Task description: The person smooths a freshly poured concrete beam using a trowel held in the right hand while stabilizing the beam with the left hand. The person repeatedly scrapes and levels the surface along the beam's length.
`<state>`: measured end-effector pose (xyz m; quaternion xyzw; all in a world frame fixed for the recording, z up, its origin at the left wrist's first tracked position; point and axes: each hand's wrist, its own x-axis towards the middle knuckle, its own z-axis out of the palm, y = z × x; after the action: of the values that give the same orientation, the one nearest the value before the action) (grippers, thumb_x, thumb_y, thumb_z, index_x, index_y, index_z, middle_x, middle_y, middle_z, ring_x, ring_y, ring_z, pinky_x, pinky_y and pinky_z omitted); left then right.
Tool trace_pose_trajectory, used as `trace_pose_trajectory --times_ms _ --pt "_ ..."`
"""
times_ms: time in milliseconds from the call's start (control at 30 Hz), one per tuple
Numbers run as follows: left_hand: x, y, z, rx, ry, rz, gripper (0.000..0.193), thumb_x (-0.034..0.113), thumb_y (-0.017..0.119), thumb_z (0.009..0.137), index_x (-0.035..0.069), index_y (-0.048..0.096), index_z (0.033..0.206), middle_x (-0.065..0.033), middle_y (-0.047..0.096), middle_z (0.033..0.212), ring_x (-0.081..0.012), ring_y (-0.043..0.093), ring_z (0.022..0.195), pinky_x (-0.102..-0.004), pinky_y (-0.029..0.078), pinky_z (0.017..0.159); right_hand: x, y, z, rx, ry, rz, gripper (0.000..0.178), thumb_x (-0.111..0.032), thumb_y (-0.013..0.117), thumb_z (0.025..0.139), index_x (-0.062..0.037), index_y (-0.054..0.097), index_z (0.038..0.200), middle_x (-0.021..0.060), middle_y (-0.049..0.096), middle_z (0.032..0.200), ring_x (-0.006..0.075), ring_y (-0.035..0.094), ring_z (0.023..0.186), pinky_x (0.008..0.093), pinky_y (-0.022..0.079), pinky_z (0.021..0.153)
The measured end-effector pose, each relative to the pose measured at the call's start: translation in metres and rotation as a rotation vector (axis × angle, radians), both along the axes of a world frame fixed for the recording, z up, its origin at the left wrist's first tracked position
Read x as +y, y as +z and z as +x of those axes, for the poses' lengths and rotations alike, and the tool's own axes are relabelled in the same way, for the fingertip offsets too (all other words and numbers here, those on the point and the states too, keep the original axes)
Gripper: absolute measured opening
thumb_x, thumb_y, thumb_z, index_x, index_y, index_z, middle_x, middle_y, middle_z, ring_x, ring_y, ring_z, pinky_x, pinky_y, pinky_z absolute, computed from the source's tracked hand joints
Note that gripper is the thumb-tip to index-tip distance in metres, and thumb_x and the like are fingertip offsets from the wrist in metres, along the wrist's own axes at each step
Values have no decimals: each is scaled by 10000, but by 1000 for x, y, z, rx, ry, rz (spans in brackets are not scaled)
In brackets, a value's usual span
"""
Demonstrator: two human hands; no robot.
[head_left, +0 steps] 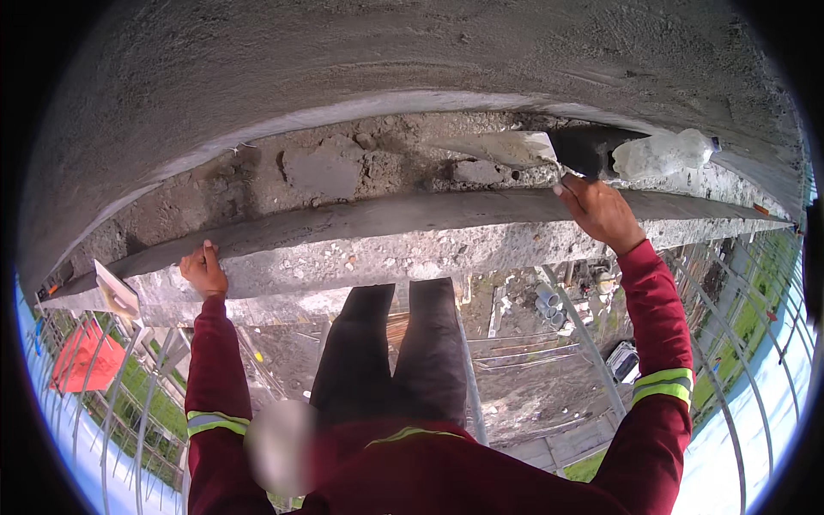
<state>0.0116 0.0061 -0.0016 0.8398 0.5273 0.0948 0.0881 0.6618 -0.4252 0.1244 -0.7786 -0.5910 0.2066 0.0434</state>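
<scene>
A long concrete ledge runs across in front of me, below a curved grey plastered wall. My right hand is closed round the handle end of a trowel, whose pale, mortar-smeared blade points left over the ledge. Most of the handle is hidden by the fingers. Farther left, my left hand is closed at the ledge's front edge, fingers curled over its top. Lumps of wet mortar lie between the ledge and the wall. Just right of the blade lies a cloudy plastic bottle, beside a dark patch or object.
A pale flat board leans at the ledge's left end. Metal poles stand around me. Through the gap below shows the ground, far down, with planks, buckets and rubble. A red sheet hangs beyond the poles at left.
</scene>
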Motion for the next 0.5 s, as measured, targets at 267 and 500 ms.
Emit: trace_pose_trajectory --times_ms 267,500 --pt "-7 0 1 -30 71 -35 367 369 611 1068 100 720 842 -32 701 796 -231 632 865 -426 308 1158 10 -212 82 -822 626 156 294 -436 615 1059 -164 662 959 35 542 696 219 632 597 352 550 526" --pt "-8 -3 -6 -23 17 20 395 370 584 1083 79 747 871 -22 744 858 -236 643 901 -418 308 1149 24 -240 48 -365 433 -221 534 -534 578 1060 -79 711 814 201 673 672 366 734 647 455 600 566"
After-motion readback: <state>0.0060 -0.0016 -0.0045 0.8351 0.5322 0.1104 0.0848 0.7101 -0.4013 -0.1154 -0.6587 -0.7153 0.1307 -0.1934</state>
